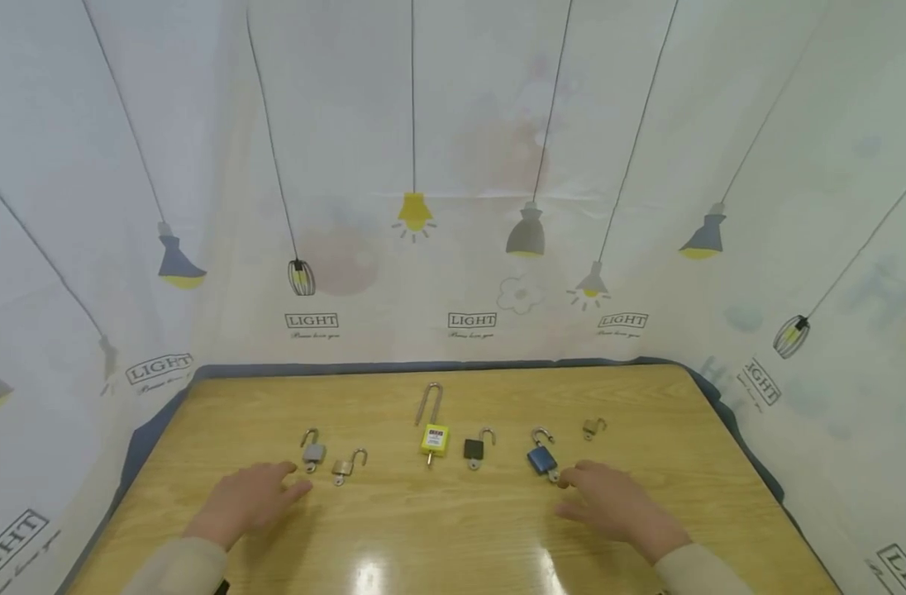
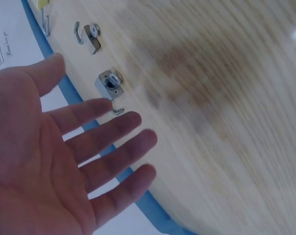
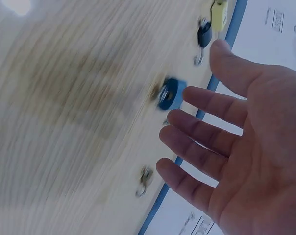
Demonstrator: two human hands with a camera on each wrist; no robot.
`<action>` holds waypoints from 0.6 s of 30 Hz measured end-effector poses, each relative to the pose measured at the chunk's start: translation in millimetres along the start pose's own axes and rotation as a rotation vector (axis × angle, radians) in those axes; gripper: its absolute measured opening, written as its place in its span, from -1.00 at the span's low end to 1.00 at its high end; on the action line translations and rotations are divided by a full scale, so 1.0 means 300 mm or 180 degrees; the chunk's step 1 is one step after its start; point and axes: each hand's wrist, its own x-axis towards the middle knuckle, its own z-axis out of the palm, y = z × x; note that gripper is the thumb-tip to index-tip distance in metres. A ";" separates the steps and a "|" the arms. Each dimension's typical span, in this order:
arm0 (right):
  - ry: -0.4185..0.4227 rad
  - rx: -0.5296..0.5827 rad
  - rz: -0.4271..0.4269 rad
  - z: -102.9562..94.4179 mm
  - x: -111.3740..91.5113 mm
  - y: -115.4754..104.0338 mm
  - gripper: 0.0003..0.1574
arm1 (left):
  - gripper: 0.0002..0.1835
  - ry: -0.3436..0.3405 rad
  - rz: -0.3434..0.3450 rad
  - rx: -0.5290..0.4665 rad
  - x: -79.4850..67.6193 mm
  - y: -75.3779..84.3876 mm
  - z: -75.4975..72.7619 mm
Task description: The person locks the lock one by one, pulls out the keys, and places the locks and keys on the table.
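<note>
My left hand (image 1: 255,500) hovers with spread fingers just in front of a silver padlock (image 1: 314,453), holding nothing. To the right of that padlock lies a small brass padlock (image 1: 342,468). Near the blue padlock (image 1: 542,460) is my right hand (image 1: 609,504), its fingers extended and its palm bare in the right wrist view. A yellow padlock (image 1: 434,440) with a long shackle lies at the middle, beside a black padlock (image 1: 474,449). The smallest brass padlock (image 1: 590,427) lies farther right. Every shackle stands swung out or raised. Keys seem to sit in the padlocks.
The wooden table (image 1: 438,529) carries the padlocks in a loose row across its middle. A white curtain (image 1: 468,273) printed with lamps rises behind and at both sides. Dark blue edging (image 1: 423,368) borders the tabletop's back.
</note>
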 end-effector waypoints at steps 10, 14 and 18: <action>-0.0178 -0.0011 -0.0182 0.014 0.068 -0.127 -0.62 | -0.66 0.0336 -0.0110 -0.0007 0.066 0.014 0.006; -0.0317 0.0037 -0.0239 0.038 0.102 -0.179 -0.63 | -0.68 0.0349 -0.0200 -0.0201 0.088 0.032 0.007; -0.0496 0.0084 -0.0276 0.057 0.133 -0.224 -0.62 | -0.65 0.0334 -0.0327 -0.0290 0.112 0.043 0.004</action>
